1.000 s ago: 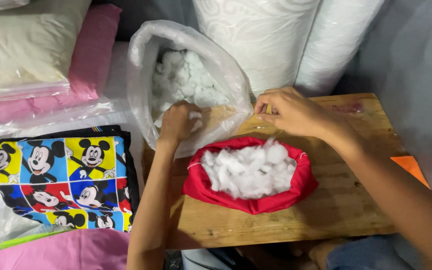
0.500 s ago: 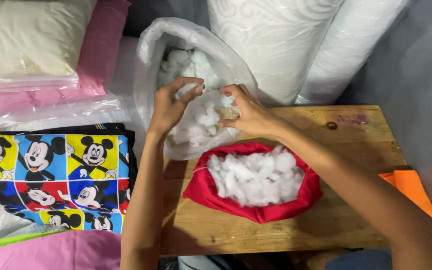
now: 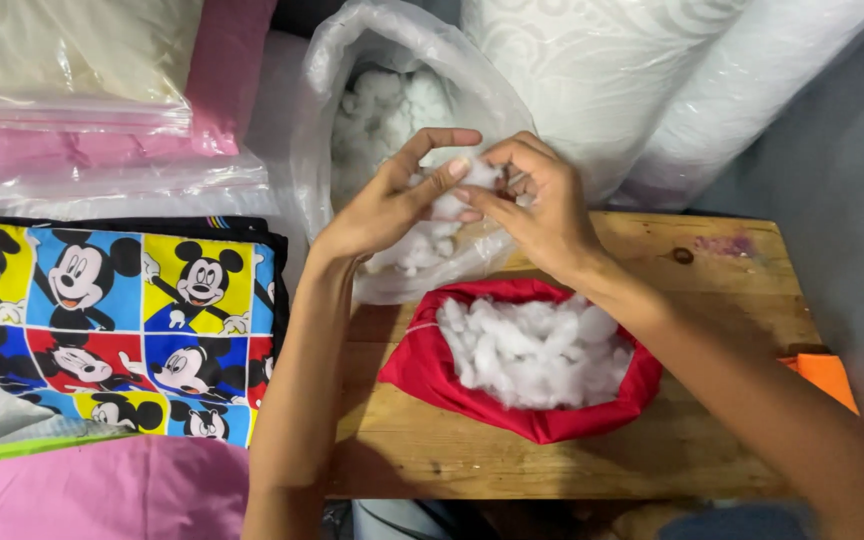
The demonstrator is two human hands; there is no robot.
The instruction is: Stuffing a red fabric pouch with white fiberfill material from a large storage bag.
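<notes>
Fingers (image 3: 442, 180) of left hand (image 3: 387, 205) and right hand (image 3: 542, 210) pinched together on a white stuffing clump (image 3: 480, 176), just above the red fabric cover (image 3: 432, 370), before the clear plastic bag (image 3: 352, 60).

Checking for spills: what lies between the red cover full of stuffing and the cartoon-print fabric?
In the head view, only the left forearm and bare wooden table lie between the red cover and cartoon-print fabric.
</notes>
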